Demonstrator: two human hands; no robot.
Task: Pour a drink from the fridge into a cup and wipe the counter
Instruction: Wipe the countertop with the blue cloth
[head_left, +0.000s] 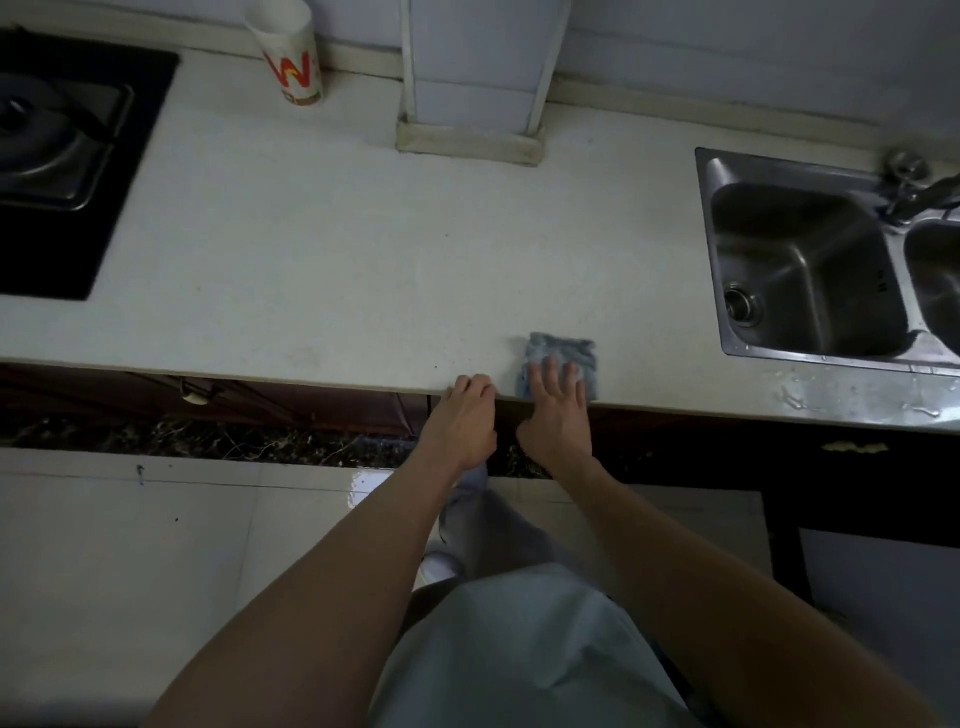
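A folded blue-grey cloth (563, 353) lies on the white counter (363, 260) at its front edge. My right hand (557, 415) presses on the cloth's near part with straight, spread fingers. Just to its left, my left hand (462, 421) rests on the counter's front edge, its fingers bent over the lip. A white paper cup (291, 52) with red and orange print stands far off at the back left by the wall; I cannot see inside it.
A black gas hob (62, 171) fills the counter's left end. A steel double sink (810, 265) with a tap (919, 192) sits at the right, with water drops on its front rim. A white boxed column (472, 78) stands against the back wall.
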